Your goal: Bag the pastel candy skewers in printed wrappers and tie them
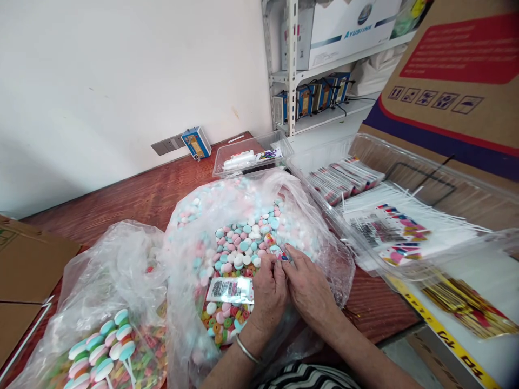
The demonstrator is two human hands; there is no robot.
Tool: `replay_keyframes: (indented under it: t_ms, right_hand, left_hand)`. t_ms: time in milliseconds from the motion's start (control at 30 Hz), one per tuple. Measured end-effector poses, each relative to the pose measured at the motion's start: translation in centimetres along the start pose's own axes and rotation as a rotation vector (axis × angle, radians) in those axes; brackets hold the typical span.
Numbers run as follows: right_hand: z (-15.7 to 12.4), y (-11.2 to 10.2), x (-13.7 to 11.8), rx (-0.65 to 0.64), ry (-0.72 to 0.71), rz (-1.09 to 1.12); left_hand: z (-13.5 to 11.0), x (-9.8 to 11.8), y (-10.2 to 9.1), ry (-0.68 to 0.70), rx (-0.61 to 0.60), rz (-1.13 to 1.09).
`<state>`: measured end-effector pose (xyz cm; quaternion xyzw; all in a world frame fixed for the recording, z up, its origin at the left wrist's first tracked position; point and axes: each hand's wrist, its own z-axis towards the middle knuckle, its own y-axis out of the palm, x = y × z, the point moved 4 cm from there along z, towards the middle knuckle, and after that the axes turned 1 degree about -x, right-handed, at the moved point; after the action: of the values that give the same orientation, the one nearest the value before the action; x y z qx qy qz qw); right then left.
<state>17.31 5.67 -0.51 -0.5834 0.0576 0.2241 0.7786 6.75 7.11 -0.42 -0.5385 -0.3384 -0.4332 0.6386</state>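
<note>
Over a large clear plastic bag (184,319) of pink, blue and white round candies (239,248), both my hands meet. My left hand (268,289) wears a metal bangle at the wrist and pinches the near edge of a small colourful printed candy wrapper (279,252). Closed on the right side of the same wrapper are the fingers of my right hand (307,283). What lies inside the wrapper is partly hidden by my fingers. A flat white-labelled packet (229,290) rests just left of my left hand, among gummy rings (221,327).
Lollipop-like candy stacks (103,351) lie in another bag at left. On the right, a clear tray (324,202) holds white sticks (441,210) and printed wrappers (377,227). Gold twist ties (466,305) lie nearer. A smaller clear box (287,143) stands behind; cardboard (32,270) flanks the left.
</note>
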Motion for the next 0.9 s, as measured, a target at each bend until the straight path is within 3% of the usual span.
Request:
replay_keyframes:
  t_ms: [167, 267, 400, 500, 633, 700, 900]
  right_hand:
    - [-0.9, -1.7, 0.3, 0.098, -0.079, 0.255]
    - [-1.9, -3.0, 0.8, 0.197, 0.038, 0.384]
    - [-2.2, -1.5, 1.6, -0.013, 0.308, 0.533]
    - [-1.9, -0.3, 1.9, -0.088, 0.366, 0.649]
    - [-1.7, -0.3, 1.8, -0.026, 0.352, 0.740]
    - [-1.8, -0.6, 1.3, -0.007, 0.314, 0.744]
    - [-2.0, -0.9, -0.3, 0.033, 0.208, 0.691]
  left_hand:
    - [0.3, 0.0, -0.2, -0.185, 0.030, -0.167]
    - [0.8, 0.0, 0.0, -0.258, -0.029, -0.268]
    - [0.9, 0.0, 0.6, -0.217, -0.089, -0.317]
    - [0.7, 0.0, 0.8, -0.240, -0.066, -0.436]
    - [0.3, 0.4, 0.9, -0.521, -0.080, -0.913]
    - [0.2, 1.1, 0.8, -0.599, -0.117, -1.060]
    - [-0.2, 2.2, 0.6, -0.617, -0.100, -1.106]
